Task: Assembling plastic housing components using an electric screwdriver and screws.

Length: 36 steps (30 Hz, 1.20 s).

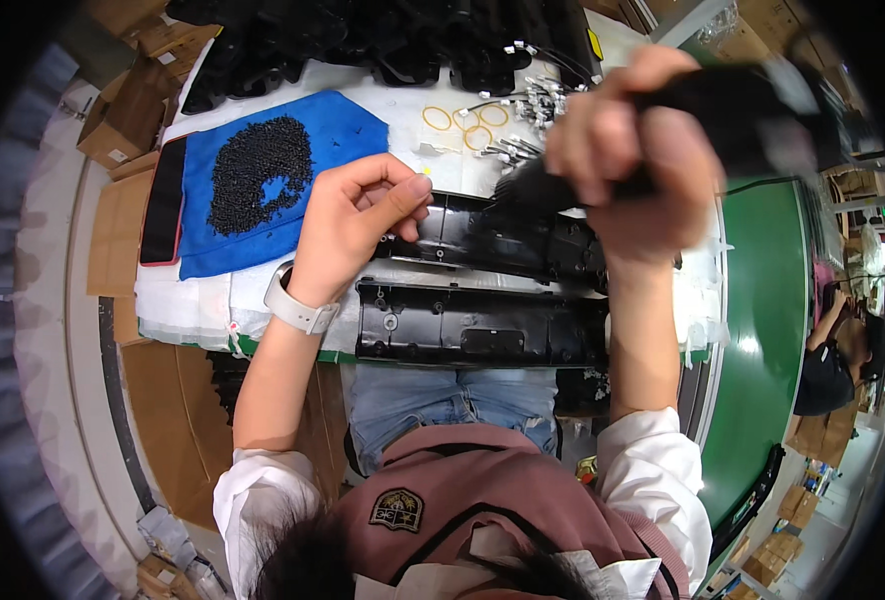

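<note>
My left hand point(368, 215) is closed in a pinch at the left end of the far black plastic panel point(468, 232). Whatever sits between its thumb and forefinger, if anything, is too small to make out. Raised over that panel's right part, my right hand point(643, 160) grips a bulky black handheld tool point(738, 115), smeared by motion so its kind is unclear. A second black plastic panel point(483, 325) lies parallel along the near table edge. Left of my left hand, a heap of small black screws point(248, 175) rests on a blue cloth point(353, 115).
A phone point(165, 200) lies at the cloth's left edge. Beyond the panels are yellow rubber bands point(437, 118) and white-tipped cables point(543, 100). Black molded parts point(363, 40) pile up at the back. A green surface point(758, 300) runs along the right; another person point(835, 355) is farther off.
</note>
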{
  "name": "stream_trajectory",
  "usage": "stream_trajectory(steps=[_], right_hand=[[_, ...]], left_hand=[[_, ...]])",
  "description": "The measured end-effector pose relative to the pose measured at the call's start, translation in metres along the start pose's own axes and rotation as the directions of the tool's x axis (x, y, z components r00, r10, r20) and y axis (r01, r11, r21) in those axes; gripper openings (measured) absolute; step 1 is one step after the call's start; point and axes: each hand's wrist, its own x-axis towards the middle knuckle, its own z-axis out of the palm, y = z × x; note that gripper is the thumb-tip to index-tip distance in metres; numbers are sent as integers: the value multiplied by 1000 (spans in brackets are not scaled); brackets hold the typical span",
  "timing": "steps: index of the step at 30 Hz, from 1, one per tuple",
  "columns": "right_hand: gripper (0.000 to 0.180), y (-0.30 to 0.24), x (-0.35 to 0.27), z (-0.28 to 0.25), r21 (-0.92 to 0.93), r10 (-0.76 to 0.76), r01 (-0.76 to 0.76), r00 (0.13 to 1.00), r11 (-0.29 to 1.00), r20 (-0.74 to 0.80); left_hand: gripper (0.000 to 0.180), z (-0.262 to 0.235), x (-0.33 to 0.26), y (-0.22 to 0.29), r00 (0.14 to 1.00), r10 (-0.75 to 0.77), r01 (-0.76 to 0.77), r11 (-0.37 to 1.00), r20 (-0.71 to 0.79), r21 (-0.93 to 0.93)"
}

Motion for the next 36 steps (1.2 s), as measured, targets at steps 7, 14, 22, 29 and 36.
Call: stream_trajectory(steps=[7, 14, 22, 29, 36], right_hand=[[43, -21, 2, -3, 465, -274, 229, 961, 855, 31], [42, -10, -3, -1, 475, -233, 220, 972, 852, -33], [41, -11, -5, 3, 430, -242, 254, 967, 866, -82], [41, -10, -6, 5, 427, -248, 244, 968, 871, -47], [40, -9, -4, 6, 517, -150, 202, 979, 832, -140]], left_hand=[[9, 1, -6, 16, 996, 4, 16, 977, 93, -212], [9, 9, -8, 15, 995, -32, 51, 975, 92, -215], [10, 11, -8, 12, 999, -4, 16, 968, 47, -249], [10, 10, -9, 13, 996, -41, 62, 960, 80, -274], [15, 5, -8, 10, 994, 56, -28, 960, 95, -280]])
